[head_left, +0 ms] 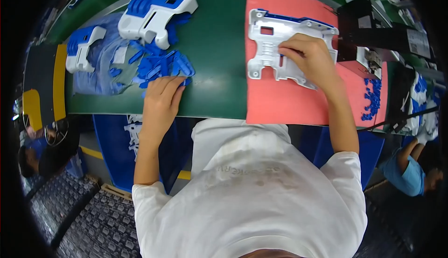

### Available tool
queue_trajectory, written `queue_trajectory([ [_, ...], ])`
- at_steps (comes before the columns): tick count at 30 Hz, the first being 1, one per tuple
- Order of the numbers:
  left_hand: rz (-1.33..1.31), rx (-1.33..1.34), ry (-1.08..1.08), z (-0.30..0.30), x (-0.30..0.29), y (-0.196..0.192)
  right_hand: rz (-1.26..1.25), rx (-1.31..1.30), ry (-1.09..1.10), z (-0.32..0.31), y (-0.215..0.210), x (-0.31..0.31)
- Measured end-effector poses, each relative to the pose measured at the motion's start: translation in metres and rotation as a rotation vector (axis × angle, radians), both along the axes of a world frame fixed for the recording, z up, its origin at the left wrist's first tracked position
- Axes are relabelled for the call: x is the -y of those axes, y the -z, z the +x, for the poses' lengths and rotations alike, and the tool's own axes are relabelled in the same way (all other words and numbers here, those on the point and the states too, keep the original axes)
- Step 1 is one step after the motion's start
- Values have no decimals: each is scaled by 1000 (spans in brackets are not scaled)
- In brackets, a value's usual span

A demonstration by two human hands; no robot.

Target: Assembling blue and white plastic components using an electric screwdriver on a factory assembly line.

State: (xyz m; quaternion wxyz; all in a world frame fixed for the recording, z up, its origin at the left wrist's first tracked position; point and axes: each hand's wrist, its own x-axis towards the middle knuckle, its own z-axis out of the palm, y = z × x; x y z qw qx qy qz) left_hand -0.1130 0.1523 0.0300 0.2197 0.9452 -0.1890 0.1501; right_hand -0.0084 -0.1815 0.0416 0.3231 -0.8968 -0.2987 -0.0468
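White ribbed shell [278, 41], slender blue strips [161, 65]

a black-and-yellow panel [44, 69] stands by the left end of a green worktable [219, 48], black equipment [357, 15] occupies the right side of a pink mat [289, 111], and dark, film-wrapped stacks [107, 220] lie below as a co-worker in light blue [405, 174] appears at far right.

White with a blue top edge is being shown by the shell [284, 31] at upper right, blue by the strips [161, 65] left of centre, pink by the mat [289, 108] at right, green by the tabletop [217, 48] at upper centre.
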Motion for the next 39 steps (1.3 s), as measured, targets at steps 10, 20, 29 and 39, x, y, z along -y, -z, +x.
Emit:
queue_trajectory([
  [10, 42, 7, 73, -3, 13, -8, 253, -91, 56, -6, -15, -1],
  [20, -796, 160, 43, 45, 131, -8, 759, -545, 55, -36, -28, -46],
  [29, -384, 133, 499, 94, 117, -8, 339, -587, 32, 12, -18, 7],
  [39, -82, 102, 698, 87, 122, 4, 423, -650, 65, 11, -4, 11],
])
